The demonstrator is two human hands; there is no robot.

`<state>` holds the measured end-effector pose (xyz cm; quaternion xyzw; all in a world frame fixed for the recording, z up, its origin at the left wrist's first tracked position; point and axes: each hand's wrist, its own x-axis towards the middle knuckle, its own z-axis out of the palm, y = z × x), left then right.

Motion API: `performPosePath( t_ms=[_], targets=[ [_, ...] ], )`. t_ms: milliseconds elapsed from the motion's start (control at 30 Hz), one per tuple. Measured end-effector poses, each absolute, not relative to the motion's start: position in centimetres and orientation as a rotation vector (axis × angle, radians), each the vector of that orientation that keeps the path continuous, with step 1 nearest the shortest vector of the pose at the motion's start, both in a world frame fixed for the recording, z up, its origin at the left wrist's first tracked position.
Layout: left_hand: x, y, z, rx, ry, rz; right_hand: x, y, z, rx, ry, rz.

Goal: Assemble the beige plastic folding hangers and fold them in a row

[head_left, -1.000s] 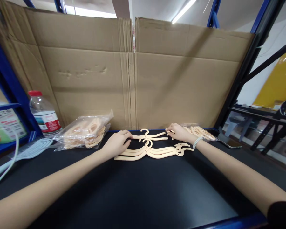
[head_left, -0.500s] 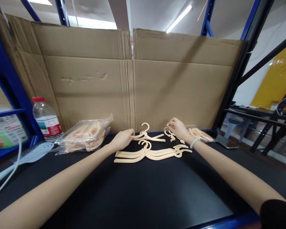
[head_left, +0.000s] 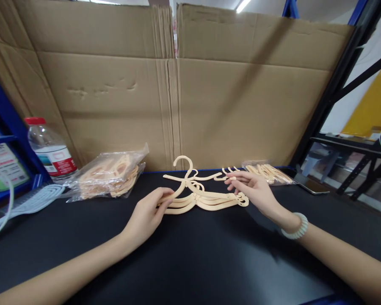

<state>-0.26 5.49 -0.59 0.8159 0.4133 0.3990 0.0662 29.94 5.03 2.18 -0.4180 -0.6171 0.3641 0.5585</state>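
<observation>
My left hand (head_left: 150, 209) pinches the left arm of a cream clothes hanger (head_left: 187, 182), lifted and tilted above a stack of similar hangers (head_left: 217, 206) on the black table. Thumb and fingertips of my right hand (head_left: 257, 190) close on a small cream hook piece, mostly hidden, just above the held hanger's right end. Small curved hooks hang at the right end of the stack. Behind the held hanger lies another hanger (head_left: 216, 176). Several loose hook pieces (head_left: 230, 169) are just behind my right fingertips.
At the left are a clear bag of cream parts (head_left: 108, 176), a red-capped bottle (head_left: 52, 148) and a pale blue hairbrush (head_left: 40, 201). Another bag (head_left: 268, 173) and a phone (head_left: 313, 184) lie at the back right. Cardboard (head_left: 114, 97) walls the back edge.
My left hand has brought a hanger from the back row forward over the stack. My right hand has come back toward me from the loose hooks with a small piece. The view has tilted down.
</observation>
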Motion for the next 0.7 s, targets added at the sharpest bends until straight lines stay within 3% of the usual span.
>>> performPosePath(
  t_ms=[467, 700],
  targets=[
    [-0.4, 5.9, -0.8, 2.469, 1.242, 1.189, 30.8, 5.9, -0.3, -0.975, -0.995, 1.285],
    [-0.4, 5.7, -0.7, 2.527, 1.265, 1.185, 30.7, 5.7, 0.5, -0.986, -1.075, 1.395]
  ],
)
